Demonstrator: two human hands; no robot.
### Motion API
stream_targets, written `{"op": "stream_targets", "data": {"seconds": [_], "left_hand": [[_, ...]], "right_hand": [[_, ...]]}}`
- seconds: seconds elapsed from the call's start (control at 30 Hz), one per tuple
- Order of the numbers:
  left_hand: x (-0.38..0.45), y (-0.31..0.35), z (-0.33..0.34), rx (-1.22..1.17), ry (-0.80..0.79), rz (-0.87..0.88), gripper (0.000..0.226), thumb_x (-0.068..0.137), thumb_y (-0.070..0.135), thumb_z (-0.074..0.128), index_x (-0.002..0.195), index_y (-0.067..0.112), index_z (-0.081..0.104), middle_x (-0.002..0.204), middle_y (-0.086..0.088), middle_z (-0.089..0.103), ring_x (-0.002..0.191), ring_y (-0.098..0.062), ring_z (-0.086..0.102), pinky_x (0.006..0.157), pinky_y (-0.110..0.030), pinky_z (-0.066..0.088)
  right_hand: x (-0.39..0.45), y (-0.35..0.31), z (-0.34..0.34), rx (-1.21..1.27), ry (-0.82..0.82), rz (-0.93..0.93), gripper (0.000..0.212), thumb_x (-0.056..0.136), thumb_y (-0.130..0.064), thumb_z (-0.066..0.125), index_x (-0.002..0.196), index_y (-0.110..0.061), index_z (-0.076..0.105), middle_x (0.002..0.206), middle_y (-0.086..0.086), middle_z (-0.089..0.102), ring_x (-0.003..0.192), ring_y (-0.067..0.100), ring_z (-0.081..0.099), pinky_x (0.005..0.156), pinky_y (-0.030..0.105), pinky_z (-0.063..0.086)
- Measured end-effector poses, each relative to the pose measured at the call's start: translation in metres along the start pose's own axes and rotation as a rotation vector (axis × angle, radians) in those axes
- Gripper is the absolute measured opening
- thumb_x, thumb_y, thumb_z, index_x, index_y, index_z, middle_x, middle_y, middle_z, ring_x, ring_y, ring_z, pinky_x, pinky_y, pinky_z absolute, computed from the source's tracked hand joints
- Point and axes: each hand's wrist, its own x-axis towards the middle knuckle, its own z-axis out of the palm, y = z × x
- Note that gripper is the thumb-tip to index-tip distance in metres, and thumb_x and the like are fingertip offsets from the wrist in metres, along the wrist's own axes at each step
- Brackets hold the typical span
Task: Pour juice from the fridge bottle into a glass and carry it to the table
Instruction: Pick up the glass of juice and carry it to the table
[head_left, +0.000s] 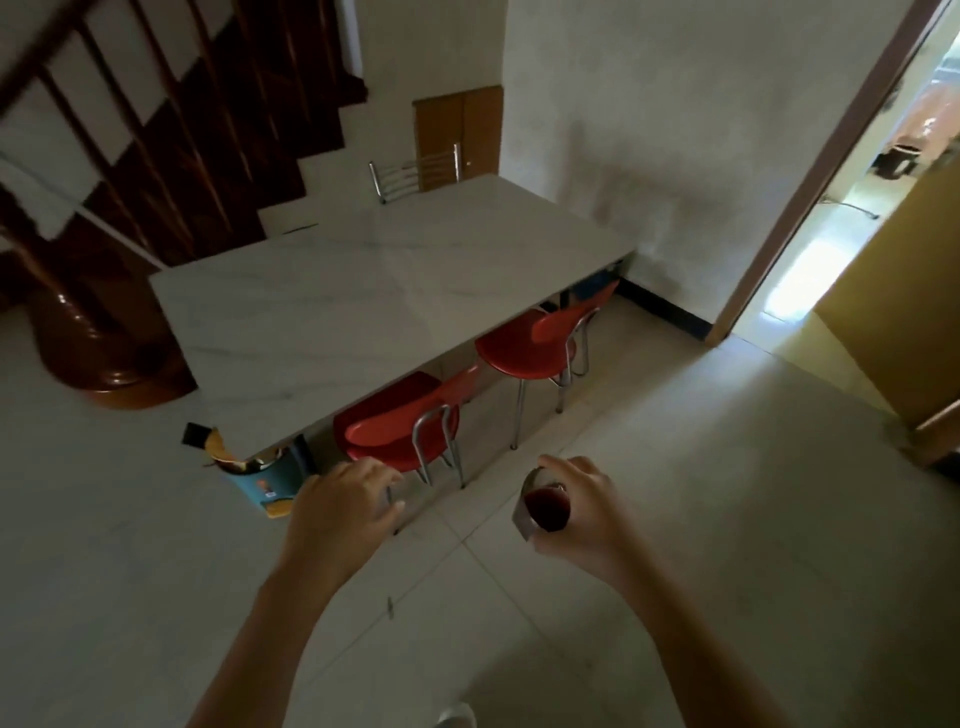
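**Glass of juice held above the floor, short of the worktop**

Here the right hand (574, 512) holds a glass (543, 506) with its fingers (558, 467) clamped around the sides, thumb low and the other fingers curled over the rim's far side. The glass holds dark red juice (545, 505) (the level sits well below the rim) and stays roughly upright, hanging over the pale tiled floor (701, 519), not touching anything else.

The left hand (345, 512) is stretched forward beside it, palm down, holding nothing, its fingers loosely apart and slightly bent. The two hands are near each other but not touching.

Ahead lies the white marble worktop (384, 291), long and bare, one short end against the wall. Two red chairs (400, 423) with metal legs are tucked under its near side, one closer to the hands and one further right. At the near left corner of the worktop a blue bin (270, 480) stands on the floor, with something yellow and black poking out of its top. A metal-backed chair (415, 174) stands at the far end. A dark wooden staircase (171, 130) rises at the left, and an open doorway (841, 218) shows a bright room at the right.
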Motion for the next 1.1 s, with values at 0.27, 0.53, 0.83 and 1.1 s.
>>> {"op": "stream_targets", "data": {"seconds": [0.27, 0.53, 0.83, 1.1], "left_hand": [[0.113, -0.035, 0.025, -0.02, 0.055, -0.201, 0.021, 0.075, 0.028, 0.073, 0.095, 0.023, 0.07, 0.098, 0.006, 0.069, 0.089, -0.022, 0.065, 0.072, -0.034, 0.048], [0.227, -0.072, 0.029, -0.031, 0.04, -0.232, 0.034, 0.083, 0.043, 0.046, 0.107, 0.026, 0.064, 0.11, 0.006, 0.064, 0.099, -0.019, 0.06, 0.078, -0.035, 0.043], [0.305, -0.117, 0.034, -0.071, 0.085, -0.431, 0.023, 0.085, 0.033, 0.063, 0.107, 0.025, 0.065, 0.111, 0.007, 0.065, 0.097, -0.019, 0.062, 0.078, -0.035, 0.045], [0.383, -0.152, 0.044, -0.055, 0.084, -0.62, 0.027, 0.089, 0.037, 0.057, 0.114, 0.028, 0.06, 0.116, 0.011, 0.061, 0.103, -0.015, 0.059, 0.082, -0.034, 0.043]], "right_hand": [[0.154, -0.004, -0.025, -0.103, -0.02, -0.12, 0.08, 0.067, -0.038, 0.074, 0.137, -0.034, 0.035, 0.13, -0.007, 0.048, 0.107, 0.014, 0.055, 0.085, 0.03, 0.05], [0.293, -0.024, -0.041, -0.16, -0.032, -0.237, 0.078, 0.07, -0.04, 0.071, 0.138, -0.031, 0.035, 0.133, -0.005, 0.047, 0.11, 0.018, 0.055, 0.083, 0.032, 0.05], [0.447, -0.054, -0.011, -0.144, -0.197, -0.367, 0.079, 0.066, -0.037, 0.074, 0.136, -0.027, 0.039, 0.127, -0.002, 0.05, 0.106, 0.021, 0.057, 0.083, 0.033, 0.048], [0.584, -0.065, 0.031, -0.181, -0.315, -0.419, 0.074, 0.073, -0.04, 0.071, 0.137, -0.025, 0.036, 0.131, 0.001, 0.045, 0.108, 0.023, 0.056, 0.085, 0.037, 0.052]]}}
